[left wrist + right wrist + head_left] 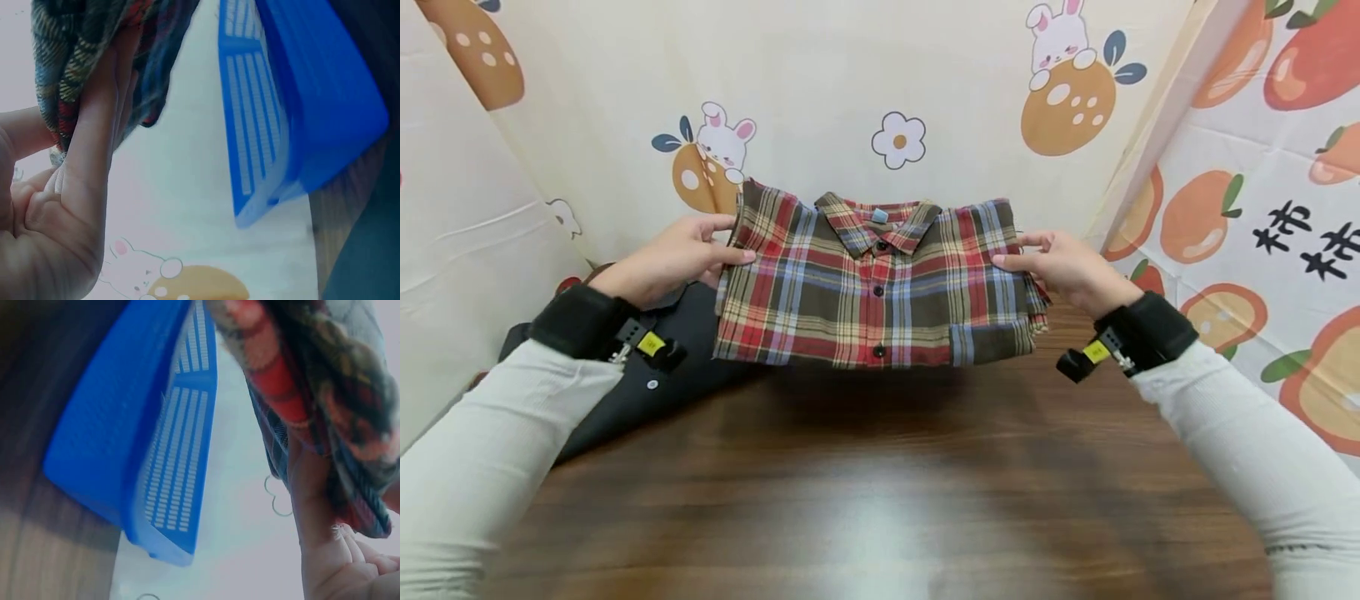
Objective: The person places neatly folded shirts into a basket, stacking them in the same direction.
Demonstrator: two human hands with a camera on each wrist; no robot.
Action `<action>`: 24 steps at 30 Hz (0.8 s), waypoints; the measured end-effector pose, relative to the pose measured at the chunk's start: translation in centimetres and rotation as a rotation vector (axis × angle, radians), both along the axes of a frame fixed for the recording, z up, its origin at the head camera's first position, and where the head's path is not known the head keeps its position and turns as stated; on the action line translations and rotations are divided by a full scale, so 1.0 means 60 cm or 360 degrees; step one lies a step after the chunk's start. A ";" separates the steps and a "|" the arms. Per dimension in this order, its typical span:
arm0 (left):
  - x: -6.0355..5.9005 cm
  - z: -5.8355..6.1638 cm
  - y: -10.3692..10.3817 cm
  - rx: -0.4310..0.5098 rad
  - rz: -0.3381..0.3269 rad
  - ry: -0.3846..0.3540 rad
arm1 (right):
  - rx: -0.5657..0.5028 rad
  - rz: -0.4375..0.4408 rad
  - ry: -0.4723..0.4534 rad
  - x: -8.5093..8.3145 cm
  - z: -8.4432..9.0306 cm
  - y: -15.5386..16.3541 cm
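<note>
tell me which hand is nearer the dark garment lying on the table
Left. The left hand grips the plaid shirt's left edge right above the dark garment. The right hand holds the shirt's opposite edge, a full shirt-width away.

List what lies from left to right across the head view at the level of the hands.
Dark garment → left hand → folded plaid shirt → right hand → fruit-print cloth wall.
</note>
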State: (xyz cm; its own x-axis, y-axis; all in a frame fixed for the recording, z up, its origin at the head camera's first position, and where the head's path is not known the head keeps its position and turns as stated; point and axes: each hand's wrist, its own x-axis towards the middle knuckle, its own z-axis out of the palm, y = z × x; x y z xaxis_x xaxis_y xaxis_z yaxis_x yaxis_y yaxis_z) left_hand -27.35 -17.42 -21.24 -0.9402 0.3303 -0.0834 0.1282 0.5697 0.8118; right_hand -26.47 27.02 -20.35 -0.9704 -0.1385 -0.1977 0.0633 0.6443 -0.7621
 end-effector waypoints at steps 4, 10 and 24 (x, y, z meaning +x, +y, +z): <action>-0.028 0.007 0.004 0.0114 -0.0012 0.0009 | 0.0021 -0.0020 0.0052 -0.033 0.012 -0.007; -0.066 0.009 0.007 0.0124 0.0031 0.0045 | -0.0021 -0.0005 0.0054 -0.075 0.016 -0.015; -0.134 -0.018 0.033 0.0093 0.0247 0.0215 | 0.0056 -0.0230 0.0285 -0.149 -0.006 -0.039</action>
State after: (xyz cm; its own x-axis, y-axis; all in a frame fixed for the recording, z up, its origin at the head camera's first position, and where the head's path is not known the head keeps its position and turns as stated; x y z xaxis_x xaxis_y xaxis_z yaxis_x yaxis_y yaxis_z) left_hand -35.36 -15.47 -22.30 -0.9815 0.1811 0.0619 0.1523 0.5434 0.8255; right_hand -35.41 24.68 -20.70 -0.9997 0.0082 -0.0230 0.0227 0.6649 -0.7466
